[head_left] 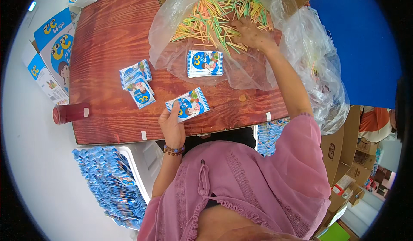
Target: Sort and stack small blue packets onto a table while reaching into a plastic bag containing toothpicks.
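My left hand (173, 127) pinches a blue-and-white candy packet (189, 104) by its near left corner, just above the table's front edge. Out to the far right, my right hand (251, 33) reaches over a heap of thin pastel sticks (211, 15), yellow, green, orange and pink. Its fingers are stretched out and apart, touching the sticks; the tips are partly lost among them. The heap lies on a clear plastic bag (254, 75) spread open on the table. Between the hands lies a packet (204, 63) of the same kind, flat on the plastic.
Several more packets (138, 84) overlap on the reddish wooden table (107, 38). A dark red cylinder (71, 112) lies at its left corner, near a printed carton (56, 51). Below stands a white bin (131, 159) beside massed blue packets (109, 185). Crumpled plastic (318, 69) hangs at right.
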The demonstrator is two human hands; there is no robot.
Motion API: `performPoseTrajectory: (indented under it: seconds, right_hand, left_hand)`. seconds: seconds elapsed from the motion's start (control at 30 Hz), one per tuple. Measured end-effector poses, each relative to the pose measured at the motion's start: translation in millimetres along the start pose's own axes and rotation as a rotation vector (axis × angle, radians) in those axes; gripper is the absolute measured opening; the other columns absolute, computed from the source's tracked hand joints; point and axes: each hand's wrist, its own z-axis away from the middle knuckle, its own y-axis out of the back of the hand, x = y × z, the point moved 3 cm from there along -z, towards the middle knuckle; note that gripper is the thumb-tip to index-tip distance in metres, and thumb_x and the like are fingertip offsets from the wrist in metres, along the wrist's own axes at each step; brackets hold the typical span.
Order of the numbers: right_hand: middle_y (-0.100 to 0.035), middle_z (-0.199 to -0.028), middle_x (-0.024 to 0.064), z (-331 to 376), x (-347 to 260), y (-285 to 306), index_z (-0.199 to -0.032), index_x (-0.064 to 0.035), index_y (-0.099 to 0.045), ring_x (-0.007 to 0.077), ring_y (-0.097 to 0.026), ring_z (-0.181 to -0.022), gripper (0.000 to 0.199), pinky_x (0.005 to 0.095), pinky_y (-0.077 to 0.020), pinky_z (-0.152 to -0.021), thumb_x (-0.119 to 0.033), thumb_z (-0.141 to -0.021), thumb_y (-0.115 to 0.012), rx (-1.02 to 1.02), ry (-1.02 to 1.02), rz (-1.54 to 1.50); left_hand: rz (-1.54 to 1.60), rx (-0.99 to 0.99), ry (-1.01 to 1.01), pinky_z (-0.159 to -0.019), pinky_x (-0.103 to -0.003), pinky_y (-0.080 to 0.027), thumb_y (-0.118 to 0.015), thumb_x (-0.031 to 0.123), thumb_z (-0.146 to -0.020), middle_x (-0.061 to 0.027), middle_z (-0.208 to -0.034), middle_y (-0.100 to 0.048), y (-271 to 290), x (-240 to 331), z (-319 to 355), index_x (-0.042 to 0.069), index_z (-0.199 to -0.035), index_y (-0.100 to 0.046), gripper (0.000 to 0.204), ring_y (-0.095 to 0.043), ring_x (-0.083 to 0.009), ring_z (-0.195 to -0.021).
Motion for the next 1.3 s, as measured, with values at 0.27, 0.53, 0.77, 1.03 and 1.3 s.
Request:
performPoseTrajectory:
  seconds: [0.27, 0.53, 0.77, 1.03, 1.3]
  right_hand:
    - [-0.056, -0.109, 0.0246, 2.9, -18.7, -16.2, -0.108, 0.0003, -0.054, 0.0384, -0.057, -0.102, 0.03, 0.045, -0.0465, -0.088, -0.018, -0.085, -0.053, 0.113, -0.041, 0.114]
    - [-0.064, -0.097, 0.0154, 4.2, -6.4, -15.1, -0.11, 0.0039, -0.055, 0.0229, -0.06, -0.094, 0.026, 0.0327, -0.0471, -0.082, -0.017, -0.096, -0.048, 0.194, -0.208, -0.593]
    - [-0.066, -0.091, 0.0065, 2.9, -5.2, -24.4, -0.1, -0.001, -0.056, 0.0149, -0.058, -0.09, 0.02, 0.0285, -0.0429, -0.083, -0.019, -0.096, -0.05, 0.506, -0.142, -1.185]
    - [-0.064, -0.09, 0.003, 1.1, -11.7, -42.4, -0.1, -0.004, -0.055, 0.0113, -0.058, -0.09, 0.011, 0.0252, -0.044, -0.084, -0.013, -0.096, -0.052, 0.506, -0.049, -1.078]
    - [-0.064, -0.093, 0.0079, 6.2, -20.8, -26.4, -0.099, -0.0025, -0.051, 0.0155, -0.057, -0.088, 0.013, 0.0293, -0.0436, -0.083, -0.015, -0.098, -0.045, 0.583, -0.012, -1.12]
  left_hand:
    - [0.012, -0.005, 0.012, -0.075, -0.025, -0.051, -0.059, 0.009, -0.092, -0.0076, -0.096, -0.068, -1.1, -1.2, 0.1, -0.002, -0.098, -0.065, 0.014, -0.064, -0.0105, -0.083]
    - [-0.007, 0.01, 0.001, -0.075, -0.025, -0.051, -0.059, 0.009, -0.092, -0.0078, -0.096, -0.068, 2.0, 0.4, 2.9, -0.002, -0.098, -0.065, 0.014, -0.065, -0.0107, -0.083]
    - [0.003, -0.008, 0.001, -0.075, -0.025, -0.051, -0.059, 0.009, -0.092, -0.0078, -0.096, -0.068, -2.3, -1.5, 2.7, -0.002, -0.098, -0.065, 0.014, -0.065, -0.0109, -0.083]
    - [0.014, -0.009, 0.017, -0.076, -0.026, -0.051, -0.059, 0.009, -0.092, -0.0078, -0.096, -0.068, -6.2, -2.0, 2.4, -0.001, -0.098, -0.064, 0.013, -0.065, -0.0111, -0.084]
    - [0.053, -0.056, 0.039, -0.078, -0.027, -0.052, -0.057, 0.011, -0.093, -0.0073, -0.098, -0.066, -11.6, -4.3, -2.8, -0.001, -0.1, -0.062, 0.015, -0.064, -0.0123, -0.088]
